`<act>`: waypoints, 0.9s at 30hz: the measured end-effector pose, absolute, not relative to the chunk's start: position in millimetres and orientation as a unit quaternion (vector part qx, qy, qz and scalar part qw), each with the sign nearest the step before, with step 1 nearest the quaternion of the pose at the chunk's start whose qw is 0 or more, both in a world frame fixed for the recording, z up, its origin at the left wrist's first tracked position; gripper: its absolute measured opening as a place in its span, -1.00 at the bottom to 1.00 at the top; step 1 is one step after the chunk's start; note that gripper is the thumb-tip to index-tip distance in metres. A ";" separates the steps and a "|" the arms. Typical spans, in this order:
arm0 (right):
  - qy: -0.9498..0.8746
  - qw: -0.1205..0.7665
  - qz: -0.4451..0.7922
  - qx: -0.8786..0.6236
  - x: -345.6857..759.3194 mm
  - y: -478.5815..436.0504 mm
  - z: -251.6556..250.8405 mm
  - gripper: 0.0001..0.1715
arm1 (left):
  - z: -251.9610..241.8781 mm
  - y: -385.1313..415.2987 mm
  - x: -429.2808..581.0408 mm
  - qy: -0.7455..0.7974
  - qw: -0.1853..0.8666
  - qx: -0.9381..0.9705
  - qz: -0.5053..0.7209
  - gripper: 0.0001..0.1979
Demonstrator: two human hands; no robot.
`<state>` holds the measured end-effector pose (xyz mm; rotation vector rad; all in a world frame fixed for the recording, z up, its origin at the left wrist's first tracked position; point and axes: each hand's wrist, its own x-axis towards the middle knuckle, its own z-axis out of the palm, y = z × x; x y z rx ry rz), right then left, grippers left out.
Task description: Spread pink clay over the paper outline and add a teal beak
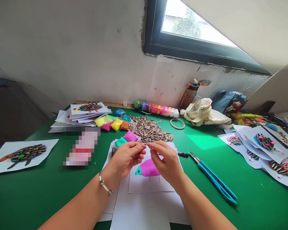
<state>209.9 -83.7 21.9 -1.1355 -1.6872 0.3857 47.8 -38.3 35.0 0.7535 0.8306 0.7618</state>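
White paper point(140, 204) lies in front of me, bearing a flat magenta clay shape point(150, 167) with a teal clay head point(138, 171) at its left and thin drawn legs below. Above the paper, my left hand point(128, 158) has thumb and forefinger pinched on a tiny dark bit. My right hand point(166, 161) meets it at the fingertips, its thumb and fingers bent close together; whatever it may hold is too small to make out. Behind both hands is a heap of striped sunflower seeds point(150, 128). Packets of coloured clay, among them a yellow one point(116, 124), lie left of the seeds.
A blue cutter point(214, 180) with its blade out lies right of the paper, near a black pen point(183, 155). Finished seed pictures point(26, 155) lie at left and right. A bottle point(188, 95), tape ring point(177, 124) and cloth bag point(201, 111) stand or lie behind.
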 end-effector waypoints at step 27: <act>-0.686 0.495 0.228 -0.482 201.8 -85.1 22.2 -0.84 | 35.1 -51.9 59.8 0.389 0.666 0.525 0.359 -0.47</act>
